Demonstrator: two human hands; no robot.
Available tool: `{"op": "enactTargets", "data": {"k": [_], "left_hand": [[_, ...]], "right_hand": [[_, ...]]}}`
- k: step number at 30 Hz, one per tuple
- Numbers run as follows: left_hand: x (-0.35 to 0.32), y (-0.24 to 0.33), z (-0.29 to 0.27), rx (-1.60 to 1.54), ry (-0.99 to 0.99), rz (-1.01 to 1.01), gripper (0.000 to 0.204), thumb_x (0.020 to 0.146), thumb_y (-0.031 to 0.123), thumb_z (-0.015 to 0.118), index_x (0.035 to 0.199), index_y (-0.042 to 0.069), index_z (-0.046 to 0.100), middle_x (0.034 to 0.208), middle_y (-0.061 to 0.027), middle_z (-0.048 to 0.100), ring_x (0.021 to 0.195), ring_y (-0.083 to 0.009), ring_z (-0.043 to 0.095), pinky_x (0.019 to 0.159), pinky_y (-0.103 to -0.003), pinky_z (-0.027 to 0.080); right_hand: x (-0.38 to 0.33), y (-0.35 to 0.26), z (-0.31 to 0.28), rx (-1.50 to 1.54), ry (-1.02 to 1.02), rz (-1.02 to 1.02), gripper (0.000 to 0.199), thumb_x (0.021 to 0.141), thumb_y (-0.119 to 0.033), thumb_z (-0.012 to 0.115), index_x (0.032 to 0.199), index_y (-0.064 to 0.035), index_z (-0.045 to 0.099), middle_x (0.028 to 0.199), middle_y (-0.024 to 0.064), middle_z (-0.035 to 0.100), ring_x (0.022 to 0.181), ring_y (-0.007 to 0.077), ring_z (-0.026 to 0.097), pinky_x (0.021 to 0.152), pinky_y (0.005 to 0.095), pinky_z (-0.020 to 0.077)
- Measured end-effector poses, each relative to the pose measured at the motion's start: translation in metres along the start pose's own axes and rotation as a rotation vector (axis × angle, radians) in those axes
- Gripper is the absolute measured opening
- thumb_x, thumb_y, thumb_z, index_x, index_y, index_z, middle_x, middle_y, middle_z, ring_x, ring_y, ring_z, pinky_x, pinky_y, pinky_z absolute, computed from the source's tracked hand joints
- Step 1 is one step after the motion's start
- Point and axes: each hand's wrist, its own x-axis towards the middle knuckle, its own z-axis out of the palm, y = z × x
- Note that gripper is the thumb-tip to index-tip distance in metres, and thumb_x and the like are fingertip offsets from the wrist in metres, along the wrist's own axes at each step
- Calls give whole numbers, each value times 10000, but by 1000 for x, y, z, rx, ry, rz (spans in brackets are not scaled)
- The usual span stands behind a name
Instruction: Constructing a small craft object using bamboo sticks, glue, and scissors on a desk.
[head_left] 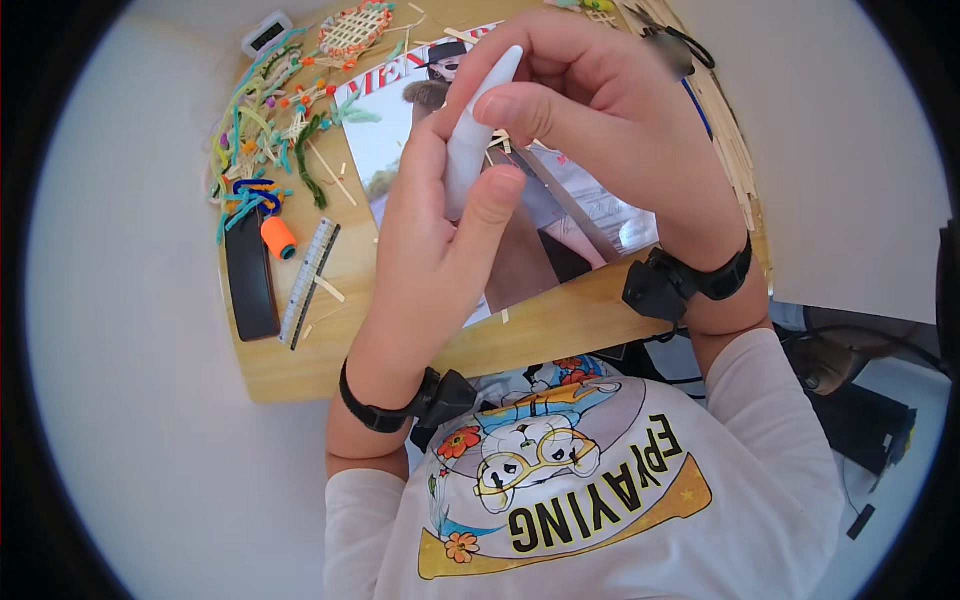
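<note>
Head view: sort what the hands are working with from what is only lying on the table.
In hand:
- white tapered tool, gripped by the left hand and the right hand
- magazine, open right beneath both hands

Lying about:
- heap of coloured pipe cleaners
- orange thread spool
- black flat case
- ruler
- thin wooden sticks
- woven stick piece

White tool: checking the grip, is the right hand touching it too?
Touching. The head view shows right hand fingertips pressed on the white tool, with the left hand holding it from below.
</note>
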Motion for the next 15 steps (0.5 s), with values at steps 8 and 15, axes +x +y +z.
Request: {"op": "enactTargets", "data": {"k": [8, 15], "left_hand": [[-1, -7, -5, -228, -84, -31, 583, 956, 505, 412, 1167, -33, 486, 731, -21, 529, 584, -33, 373, 518, -179, 288], [-7, -5, -11, -310, -65, -30, 498, 949, 425, 493, 1160, -23, 547, 780, -22, 569, 721, -81, 515, 632, -208, 391]], "right_hand": [[9, -16, -20, 435, 52, 268, 182, 956, -131, 520, 1056, 9, 580, 755, 33, 592, 642, 75, 536, 619, 178, 454], [6, 13, -12, 716, -66, 143, 281, 978, -224, 464, 1115, 6, 552, 767, 43, 581, 636, 82, 537, 651, 270, 481]]}}
